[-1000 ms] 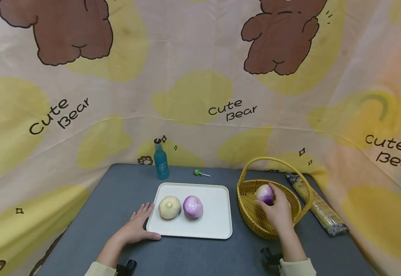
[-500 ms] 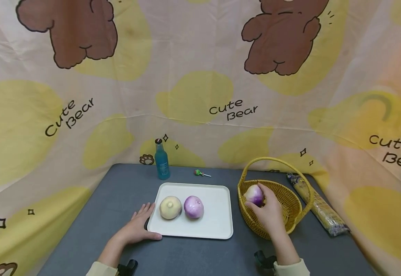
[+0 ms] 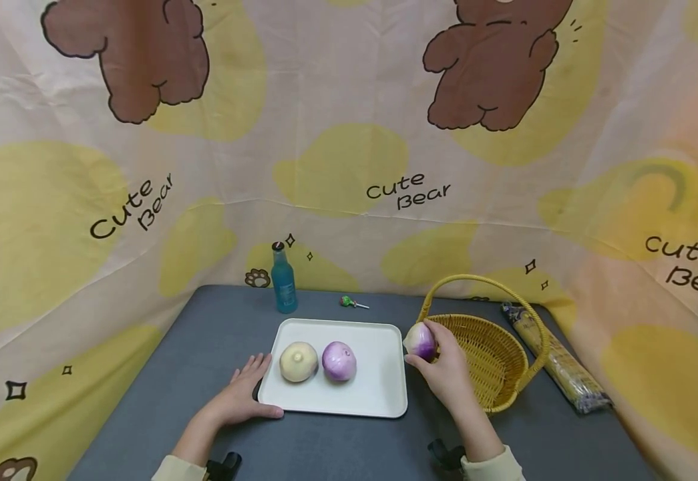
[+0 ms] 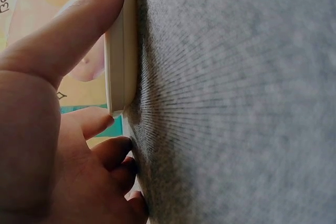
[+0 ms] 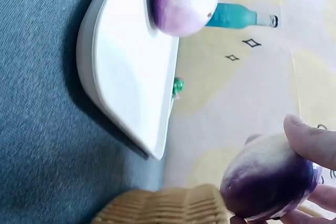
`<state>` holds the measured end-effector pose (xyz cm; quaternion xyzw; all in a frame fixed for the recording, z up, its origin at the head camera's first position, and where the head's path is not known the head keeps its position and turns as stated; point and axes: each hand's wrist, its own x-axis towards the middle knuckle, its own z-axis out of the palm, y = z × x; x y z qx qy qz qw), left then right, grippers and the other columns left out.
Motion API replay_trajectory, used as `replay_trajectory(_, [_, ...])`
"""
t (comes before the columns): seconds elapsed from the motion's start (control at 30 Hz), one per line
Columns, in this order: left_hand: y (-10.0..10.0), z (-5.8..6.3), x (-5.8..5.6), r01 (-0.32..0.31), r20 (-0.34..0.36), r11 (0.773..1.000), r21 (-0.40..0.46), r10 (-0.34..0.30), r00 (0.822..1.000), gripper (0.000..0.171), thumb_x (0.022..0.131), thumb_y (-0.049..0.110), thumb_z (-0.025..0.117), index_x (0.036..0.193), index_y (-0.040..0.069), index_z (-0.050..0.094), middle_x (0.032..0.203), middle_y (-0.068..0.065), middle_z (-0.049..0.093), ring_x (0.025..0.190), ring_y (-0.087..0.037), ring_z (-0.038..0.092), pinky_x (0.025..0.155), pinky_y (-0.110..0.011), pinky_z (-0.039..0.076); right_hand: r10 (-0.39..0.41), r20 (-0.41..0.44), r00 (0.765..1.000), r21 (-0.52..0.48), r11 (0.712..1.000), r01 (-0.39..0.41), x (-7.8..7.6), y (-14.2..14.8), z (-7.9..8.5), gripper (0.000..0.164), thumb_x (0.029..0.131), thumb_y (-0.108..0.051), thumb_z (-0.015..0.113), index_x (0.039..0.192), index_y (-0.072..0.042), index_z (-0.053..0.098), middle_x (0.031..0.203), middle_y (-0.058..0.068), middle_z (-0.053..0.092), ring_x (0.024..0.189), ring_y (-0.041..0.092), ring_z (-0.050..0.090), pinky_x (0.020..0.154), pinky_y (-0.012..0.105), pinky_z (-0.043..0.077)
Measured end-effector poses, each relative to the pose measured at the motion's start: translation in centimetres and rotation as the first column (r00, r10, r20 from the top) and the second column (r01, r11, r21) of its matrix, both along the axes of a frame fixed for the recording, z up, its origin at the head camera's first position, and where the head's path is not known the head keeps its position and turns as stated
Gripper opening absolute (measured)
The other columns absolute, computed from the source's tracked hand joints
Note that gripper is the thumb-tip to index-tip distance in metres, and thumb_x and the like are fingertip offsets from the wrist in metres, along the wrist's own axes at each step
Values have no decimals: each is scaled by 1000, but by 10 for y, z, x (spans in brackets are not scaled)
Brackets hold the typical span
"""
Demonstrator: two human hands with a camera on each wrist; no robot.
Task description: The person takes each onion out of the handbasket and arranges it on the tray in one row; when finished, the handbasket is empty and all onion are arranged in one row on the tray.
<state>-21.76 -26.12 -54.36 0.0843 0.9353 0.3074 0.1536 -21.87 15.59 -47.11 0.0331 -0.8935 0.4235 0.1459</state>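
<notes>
My right hand (image 3: 447, 367) pinches a purple-and-white onion (image 3: 419, 342) between thumb and fingers, raised at the basket's left rim, beside the white tray. In the right wrist view this onion (image 5: 270, 177) looks glossy, dark purple below and pale above. A pale onion (image 3: 298, 362) and a purple onion (image 3: 339, 361) lie side by side on the tray (image 3: 373, 394). At the tray's near left corner rests my left hand (image 3: 243, 394), fingers spread along its left edge and thumb on the near edge. The left wrist view shows that thumb (image 4: 79, 30) against the rim.
Right of the tray stands a yellow wicker basket (image 3: 495, 374) with a tall arched handle. A long packaged bundle (image 3: 559, 361) lies beyond it. Behind the tray are a blue bottle (image 3: 284, 280) and a green-topped lollipop (image 3: 351, 302). A patterned cloth (image 3: 324, 174) hangs behind the table.
My right hand has carried the onion leftward from over the basket's middle to its left rim, near the tray. My left hand keeps its place on the tray's corner.
</notes>
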Motion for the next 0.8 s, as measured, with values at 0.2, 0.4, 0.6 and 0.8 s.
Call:
replay_trajectory(0.2, [0,1,0,0,-5,1000,-5,0,1000,128,69,60,86,160,0,20,166,-28,13,154,-47,5,120,-69,3,32,-37,999,8,999,-32,-1,-12,-3,77,73,-13,92,141,-5,55,139,17,57,124,37,59,97,53,54])
replay_trajectory(0.4, [1,3,0,0,-12,1000,0,0,1000,127,69,58,87,160,0,21,165,-29,14,154,-47,6,120,-70,3,61,-33,998,-6,998,-61,-1,-24,-6,78,72,-10,92,141,-4,55,140,18,57,125,38,58,100,55,52])
replay_trajectory(0.6, [2,5,3,-1,-13,1000,3,1,1000,127,69,58,87,159,-1,21,165,-29,13,154,-48,5,119,-70,3,87,-21,996,12,996,-87,-6,-36,-13,75,73,-12,91,140,-6,57,139,16,58,126,37,58,104,57,48])
replay_trajectory(0.8, [2,6,3,-3,-10,1000,3,3,1000,126,69,58,87,160,-1,20,165,-29,13,154,-48,4,119,-70,3,123,-53,991,26,992,-122,-12,-47,-25,74,72,-10,92,138,-2,58,138,18,59,124,39,59,104,57,48])
